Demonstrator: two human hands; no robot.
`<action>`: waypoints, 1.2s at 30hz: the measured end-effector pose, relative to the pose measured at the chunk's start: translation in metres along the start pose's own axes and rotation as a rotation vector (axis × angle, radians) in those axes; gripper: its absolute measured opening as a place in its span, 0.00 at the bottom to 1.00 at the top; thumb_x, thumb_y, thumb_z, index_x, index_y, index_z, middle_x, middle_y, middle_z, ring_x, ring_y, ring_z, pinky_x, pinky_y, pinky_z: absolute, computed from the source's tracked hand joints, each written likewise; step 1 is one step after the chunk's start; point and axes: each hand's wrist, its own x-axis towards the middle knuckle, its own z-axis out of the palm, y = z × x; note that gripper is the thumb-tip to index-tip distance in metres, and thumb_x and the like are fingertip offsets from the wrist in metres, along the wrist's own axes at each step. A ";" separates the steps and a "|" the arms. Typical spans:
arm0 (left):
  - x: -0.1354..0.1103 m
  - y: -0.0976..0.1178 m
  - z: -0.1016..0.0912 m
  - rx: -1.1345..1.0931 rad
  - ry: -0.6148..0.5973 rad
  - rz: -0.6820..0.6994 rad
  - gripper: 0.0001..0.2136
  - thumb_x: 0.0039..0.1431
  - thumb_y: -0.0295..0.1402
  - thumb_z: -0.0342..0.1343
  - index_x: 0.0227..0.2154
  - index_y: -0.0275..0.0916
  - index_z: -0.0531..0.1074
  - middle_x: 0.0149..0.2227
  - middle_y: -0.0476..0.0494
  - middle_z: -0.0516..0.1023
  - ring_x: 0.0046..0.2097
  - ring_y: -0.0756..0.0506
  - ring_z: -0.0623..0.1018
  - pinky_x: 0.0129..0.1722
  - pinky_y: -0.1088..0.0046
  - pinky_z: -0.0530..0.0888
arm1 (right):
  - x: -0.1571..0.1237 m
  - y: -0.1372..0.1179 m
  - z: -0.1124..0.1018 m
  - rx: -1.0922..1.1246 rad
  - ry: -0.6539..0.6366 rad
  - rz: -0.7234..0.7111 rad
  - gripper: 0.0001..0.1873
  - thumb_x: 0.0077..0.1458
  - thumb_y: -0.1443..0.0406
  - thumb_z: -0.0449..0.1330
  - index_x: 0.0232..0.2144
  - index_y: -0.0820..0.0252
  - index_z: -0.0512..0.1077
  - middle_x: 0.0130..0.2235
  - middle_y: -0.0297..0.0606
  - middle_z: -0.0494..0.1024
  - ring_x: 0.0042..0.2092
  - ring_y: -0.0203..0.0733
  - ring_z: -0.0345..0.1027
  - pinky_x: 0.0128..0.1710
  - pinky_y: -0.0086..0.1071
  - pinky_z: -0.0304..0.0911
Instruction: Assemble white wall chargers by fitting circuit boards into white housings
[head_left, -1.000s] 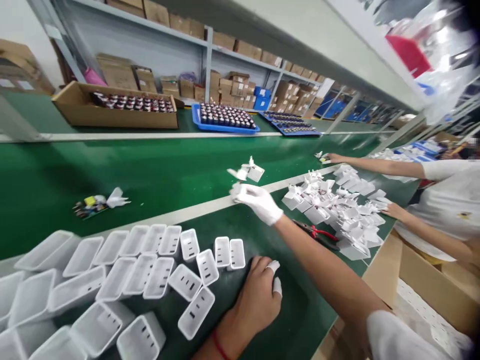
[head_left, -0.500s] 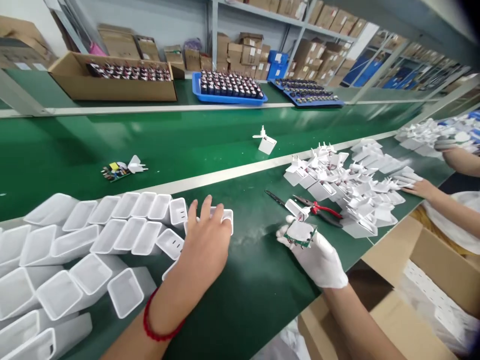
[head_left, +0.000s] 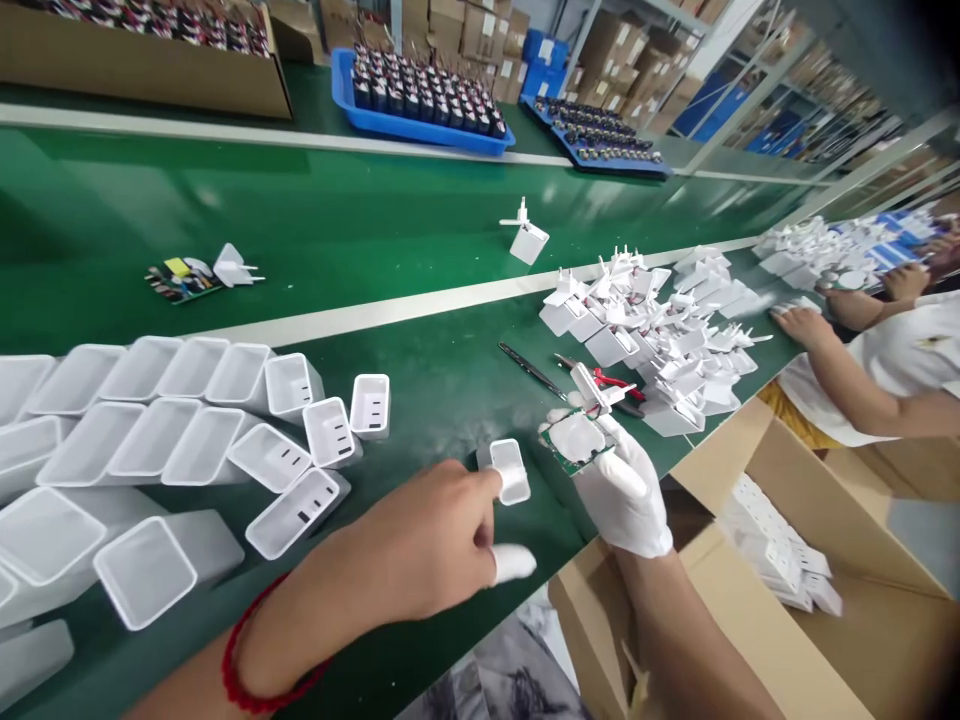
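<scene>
My left hand (head_left: 431, 545), bare with white finger cots and a red wrist band, pinches one white charger shell (head_left: 511, 470) just above the green mat. My right hand (head_left: 624, 492), in a white glove, is closed on a green circuit board with a white plug piece (head_left: 579, 432) attached. Shell and board are close together, a few centimetres apart. Rows of empty white shells (head_left: 187, 410) lie to the left of my left hand.
A pile of white plug parts (head_left: 652, 325), red pliers (head_left: 616, 383) and tweezers (head_left: 531, 368) lie beyond my right hand. On the green belt rest a loose board (head_left: 196, 274) and one plug (head_left: 529, 240). A cardboard box (head_left: 787, 560) stands at lower right. A co-worker's arms (head_left: 840, 365) reach in at right.
My left hand has lifted one shell out of the rows and brought it right, towards the board in my right hand. The view has tilted down.
</scene>
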 end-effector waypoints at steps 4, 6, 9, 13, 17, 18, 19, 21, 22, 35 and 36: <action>0.008 -0.006 0.007 0.042 0.140 0.016 0.26 0.46 0.45 0.66 0.45 0.36 0.70 0.45 0.39 0.72 0.49 0.36 0.72 0.48 0.59 0.72 | -0.006 0.000 -0.002 -0.065 0.054 -0.044 0.29 0.38 0.60 0.75 0.45 0.51 0.75 0.50 0.42 0.78 0.52 0.57 0.72 0.58 0.58 0.61; 0.014 -0.003 0.027 0.048 0.118 0.018 0.41 0.36 0.51 0.70 0.51 0.31 0.67 0.50 0.32 0.68 0.54 0.30 0.68 0.54 0.50 0.69 | -0.010 0.002 -0.001 -0.095 0.061 -0.051 0.32 0.37 0.61 0.75 0.47 0.51 0.73 0.51 0.42 0.77 0.52 0.57 0.72 0.58 0.58 0.62; 0.022 0.004 0.064 0.089 0.232 -0.029 0.35 0.44 0.46 0.67 0.50 0.26 0.66 0.48 0.29 0.68 0.51 0.29 0.70 0.52 0.46 0.70 | -0.014 0.009 0.004 -0.130 0.055 -0.068 0.31 0.39 0.62 0.74 0.48 0.51 0.72 0.50 0.43 0.77 0.52 0.56 0.72 0.57 0.55 0.64; 0.028 -0.005 0.088 0.038 0.505 0.055 0.34 0.52 0.25 0.57 0.61 0.25 0.52 0.49 0.29 0.69 0.51 0.33 0.72 0.51 0.53 0.73 | -0.021 0.018 0.008 -0.139 0.064 -0.065 0.28 0.42 0.60 0.73 0.47 0.52 0.72 0.50 0.43 0.77 0.52 0.55 0.72 0.58 0.54 0.63; 0.034 -0.029 0.073 -0.158 0.492 0.182 0.38 0.52 0.21 0.54 0.65 0.33 0.43 0.56 0.31 0.67 0.58 0.38 0.70 0.58 0.58 0.70 | -0.026 0.021 0.007 -0.125 0.043 -0.062 0.30 0.43 0.59 0.73 0.49 0.53 0.70 0.51 0.45 0.76 0.53 0.56 0.72 0.57 0.55 0.64; 0.036 -0.034 0.068 -0.206 0.467 0.183 0.39 0.53 0.22 0.55 0.65 0.35 0.42 0.57 0.32 0.67 0.58 0.39 0.70 0.59 0.58 0.70 | -0.026 0.020 0.006 -0.133 0.026 -0.073 0.31 0.44 0.59 0.72 0.51 0.52 0.69 0.52 0.45 0.75 0.53 0.56 0.71 0.56 0.55 0.65; 0.038 -0.038 0.065 -0.251 0.449 0.170 0.40 0.53 0.24 0.56 0.65 0.36 0.42 0.57 0.34 0.67 0.58 0.39 0.71 0.59 0.58 0.70 | -0.026 0.018 0.005 -0.151 0.007 -0.091 0.31 0.45 0.59 0.71 0.52 0.52 0.69 0.52 0.45 0.74 0.54 0.57 0.71 0.56 0.56 0.65; 0.041 -0.043 0.063 -0.306 0.444 0.137 0.38 0.53 0.29 0.59 0.64 0.37 0.46 0.58 0.35 0.67 0.58 0.39 0.71 0.59 0.57 0.70 | -0.024 0.013 0.005 -0.213 -0.021 -0.151 0.33 0.47 0.59 0.70 0.54 0.50 0.67 0.54 0.46 0.73 0.56 0.57 0.69 0.56 0.56 0.65; 0.042 -0.044 0.063 -0.310 0.455 0.139 0.35 0.54 0.30 0.60 0.63 0.37 0.50 0.58 0.35 0.68 0.59 0.39 0.71 0.59 0.57 0.70 | -0.022 0.010 0.006 -0.245 -0.032 -0.184 0.33 0.47 0.60 0.70 0.55 0.50 0.66 0.55 0.46 0.72 0.57 0.58 0.68 0.57 0.56 0.64; 0.045 -0.057 0.062 -0.272 0.440 0.234 0.28 0.54 0.30 0.60 0.58 0.34 0.62 0.60 0.36 0.68 0.61 0.41 0.70 0.63 0.64 0.67 | 0.009 0.009 0.016 -0.534 -0.272 -0.273 0.29 0.46 0.70 0.69 0.51 0.51 0.68 0.53 0.42 0.74 0.55 0.53 0.70 0.58 0.50 0.64; 0.046 -0.057 0.063 -0.272 0.442 0.242 0.28 0.54 0.29 0.60 0.58 0.34 0.61 0.60 0.36 0.68 0.61 0.41 0.70 0.63 0.64 0.67 | 0.008 0.009 0.015 -0.564 -0.274 -0.278 0.29 0.46 0.72 0.69 0.50 0.51 0.69 0.53 0.41 0.74 0.55 0.52 0.69 0.59 0.50 0.63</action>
